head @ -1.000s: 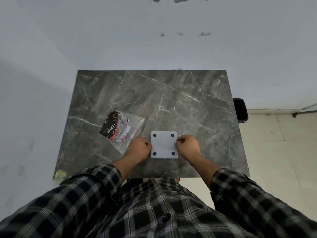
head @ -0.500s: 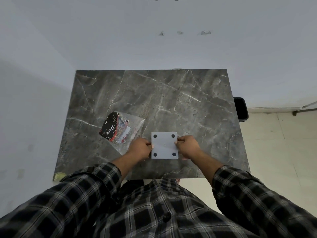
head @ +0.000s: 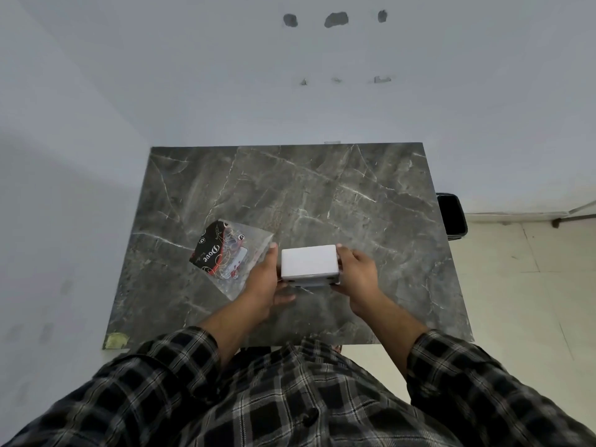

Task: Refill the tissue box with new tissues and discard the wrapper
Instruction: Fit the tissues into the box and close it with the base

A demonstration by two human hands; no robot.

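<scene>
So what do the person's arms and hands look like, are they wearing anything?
Both arms wear long sleeves of a checked shirt, dark with grey-white lines. The left sleeve and right sleeve are pushed up, so the forearms are bare. The left hand and right hand are bare too: no gloves, and no rings or watch that I can see. A dark button sits on the shirt front.

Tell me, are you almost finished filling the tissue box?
Nearly. The wrapper looks flat and emptied on the table. Both hands, left hand and right hand, hold the white tissue box, tipping it. Left: stand it up and bin the wrapper in the black bin.
</scene>
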